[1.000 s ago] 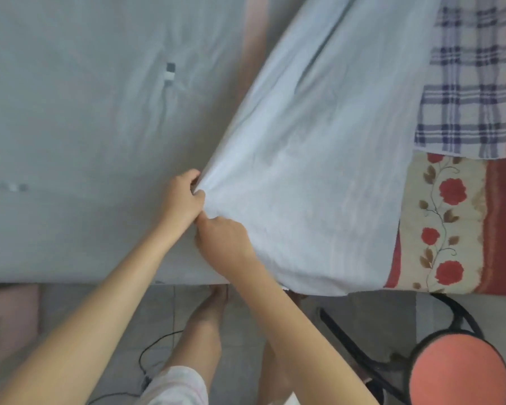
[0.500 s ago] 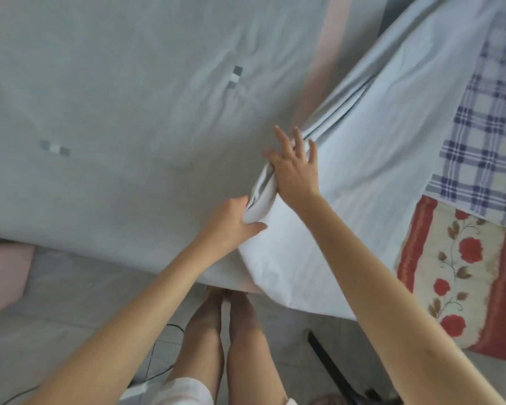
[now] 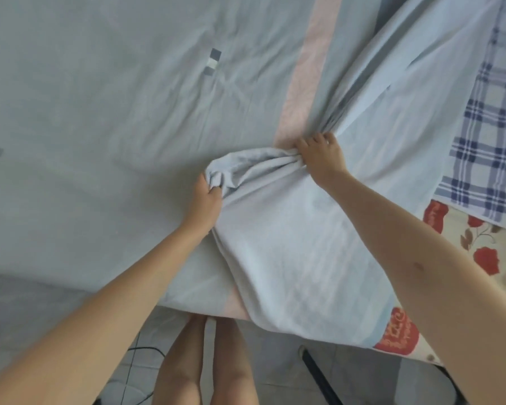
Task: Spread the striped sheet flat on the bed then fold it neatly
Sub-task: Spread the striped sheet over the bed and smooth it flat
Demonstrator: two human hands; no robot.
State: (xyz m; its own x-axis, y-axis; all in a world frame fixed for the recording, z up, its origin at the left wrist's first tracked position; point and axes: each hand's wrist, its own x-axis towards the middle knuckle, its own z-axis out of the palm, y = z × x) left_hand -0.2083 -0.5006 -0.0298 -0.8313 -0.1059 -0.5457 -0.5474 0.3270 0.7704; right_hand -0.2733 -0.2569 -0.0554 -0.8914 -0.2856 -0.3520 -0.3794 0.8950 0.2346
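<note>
Head view: both hands bunch a pale blue, faintly striped cotton sheet (image 3: pixel 289 244) near the bed's front edge.
The left hand (image 3: pixel 206 200) curls round a crumpled corner; the right hand (image 3: pixel 323 159), near it, clamps a gathered ridge of the same cloth; the sheet drapes over the front edge of the grey-covered bed (image 3: pixel 100 112), beside a blue-and-white checked cloth (image 3: pixel 491 141).
</note>
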